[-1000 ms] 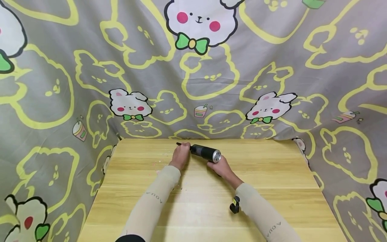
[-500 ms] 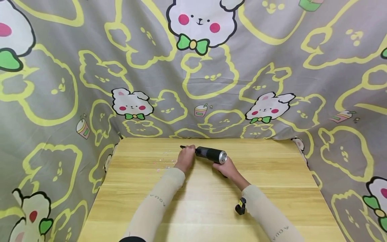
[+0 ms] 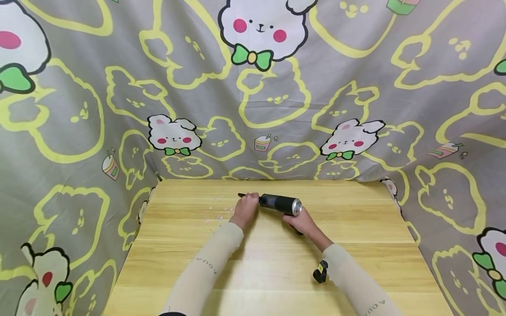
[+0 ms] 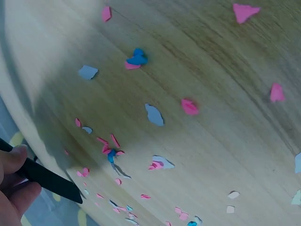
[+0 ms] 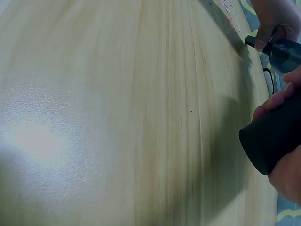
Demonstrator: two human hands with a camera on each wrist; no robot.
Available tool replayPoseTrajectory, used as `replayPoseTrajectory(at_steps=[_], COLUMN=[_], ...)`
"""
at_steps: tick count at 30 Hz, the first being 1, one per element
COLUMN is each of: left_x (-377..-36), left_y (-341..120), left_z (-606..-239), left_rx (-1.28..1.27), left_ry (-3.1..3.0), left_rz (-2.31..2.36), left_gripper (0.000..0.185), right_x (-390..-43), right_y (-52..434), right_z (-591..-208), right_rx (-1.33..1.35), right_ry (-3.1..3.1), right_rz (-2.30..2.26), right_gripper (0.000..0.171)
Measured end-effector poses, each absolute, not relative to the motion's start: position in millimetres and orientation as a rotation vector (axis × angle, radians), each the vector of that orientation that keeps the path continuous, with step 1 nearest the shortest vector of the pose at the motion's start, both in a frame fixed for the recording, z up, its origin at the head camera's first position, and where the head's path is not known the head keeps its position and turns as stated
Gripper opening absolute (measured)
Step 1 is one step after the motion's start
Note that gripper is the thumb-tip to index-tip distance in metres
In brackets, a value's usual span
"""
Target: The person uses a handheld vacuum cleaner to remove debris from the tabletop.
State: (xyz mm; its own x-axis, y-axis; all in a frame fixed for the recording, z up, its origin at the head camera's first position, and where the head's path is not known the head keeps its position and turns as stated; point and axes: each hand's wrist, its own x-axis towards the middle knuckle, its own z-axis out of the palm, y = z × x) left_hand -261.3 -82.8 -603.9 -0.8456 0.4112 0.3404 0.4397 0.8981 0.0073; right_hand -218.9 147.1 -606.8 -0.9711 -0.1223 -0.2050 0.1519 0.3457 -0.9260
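Note:
A small black handheld vacuum with a silver rear end is held above the wooden table, its thin black nozzle pointing left. My right hand grips its black handle from below. My left hand grips the front of the vacuum where the nozzle joins; its fingers curl round that black tip. Several pink and blue paper scraps lie scattered on the wood just beyond the nozzle, also visible as small specks left of my left hand.
A grey cloth with yellow outlines and white bunny figures hangs behind and around the table. A black wrist camera mount sits on my right sleeve. Bare wood stretches in front of my right hand.
Both hands and the vacuum have shifted a little to the right across the table, keeping the same grip. The nozzle has drawn away from the paper scraps.

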Motion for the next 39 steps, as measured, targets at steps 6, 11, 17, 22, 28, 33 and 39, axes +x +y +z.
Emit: replayPoseTrajectory(at_steps=[6,11,17,22,28,33,39], left_x=[-259,-257,-253,-249,-244,-240,-234], left_y=[-83,-81,-76,-72,-69,-66,-64], left_z=[-606,-608,-610,-610,-610,-609,-611], left_rx=[-0.715,-0.793,-0.834,-0.836,-0.856,-0.832,-0.831], left_ry=[-2.715,-2.669,-2.653,-2.640,-2.627,-2.619,-2.601], left_rz=[-0.145,-0.143,-0.125,-0.106,-0.050,-0.013,0.026], left_gripper=[0.016,0.015,0.014,0.014,0.012,0.011,0.011], right_x=[-212,-204,-199,-195,-190,-187,-181], right_y=[154,161,169,174,179,180,182], right_z=[-609,-611,-612,-612,-613,-615,-616], right_rx=[0.004,0.004,0.038,0.033,0.022,0.025,0.052], right_ry=[2.378,2.373,2.361,2.345,2.330,2.314,2.307], right_rz=[-1.659,-1.671,-1.671,-1.680,-1.693,-1.705,-1.706], right_gripper=[0.030,0.027,0.032,0.034,0.027,0.023,0.024])
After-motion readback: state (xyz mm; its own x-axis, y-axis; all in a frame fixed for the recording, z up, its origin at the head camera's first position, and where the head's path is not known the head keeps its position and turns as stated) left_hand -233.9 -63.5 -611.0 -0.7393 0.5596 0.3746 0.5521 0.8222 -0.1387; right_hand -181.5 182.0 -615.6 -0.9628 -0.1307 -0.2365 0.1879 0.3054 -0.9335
